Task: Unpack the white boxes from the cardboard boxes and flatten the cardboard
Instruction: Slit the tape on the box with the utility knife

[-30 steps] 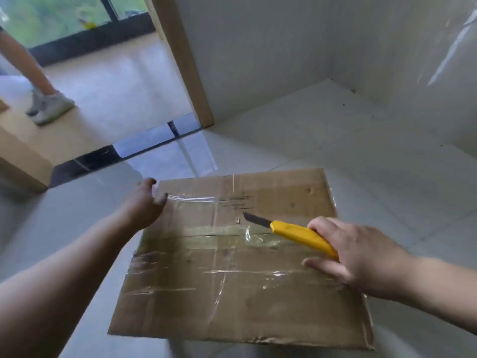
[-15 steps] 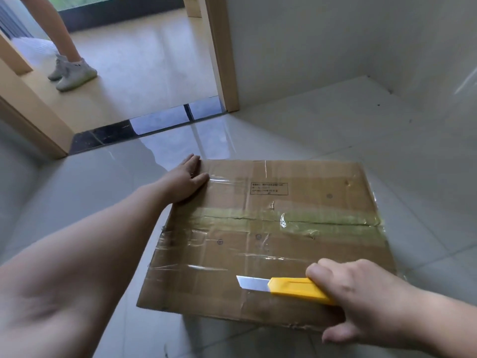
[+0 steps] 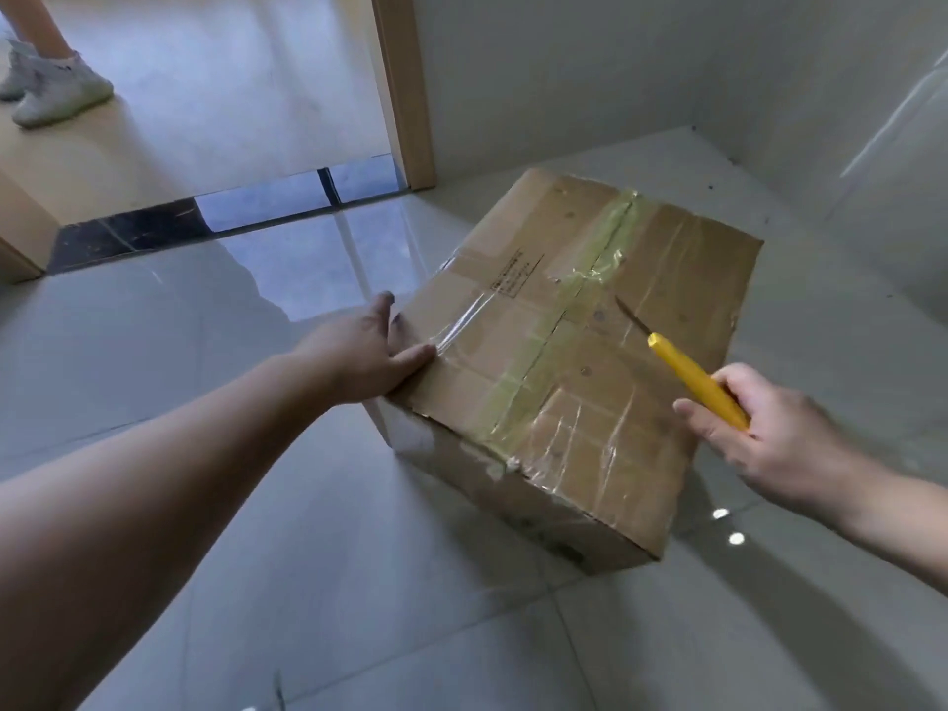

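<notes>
A taped cardboard box [image 3: 662,279] stands closed on the tiled floor, turned at an angle, with greenish tape along its top seam and clear tape across it. My left hand [image 3: 361,354] rests against the box's near-left edge, thumb on the top and fingers down the side. My right hand [image 3: 764,433] grips a yellow utility knife [image 3: 692,379]. Its blade is out and hovers over the right half of the box top, pointing at the seam. No white boxes are visible.
A wooden door frame [image 3: 405,89] and a dark threshold strip [image 3: 220,218] lie behind the box. Another person's legs and white sneakers [image 3: 56,92] stand in the far room at top left. White walls [image 3: 667,64] close the corner to the right.
The box now sits rotated, its seam running away from me. My left hand shifted from the far-left corner to the near-left edge. My right hand lifted the knife from the near edge to above the top.
</notes>
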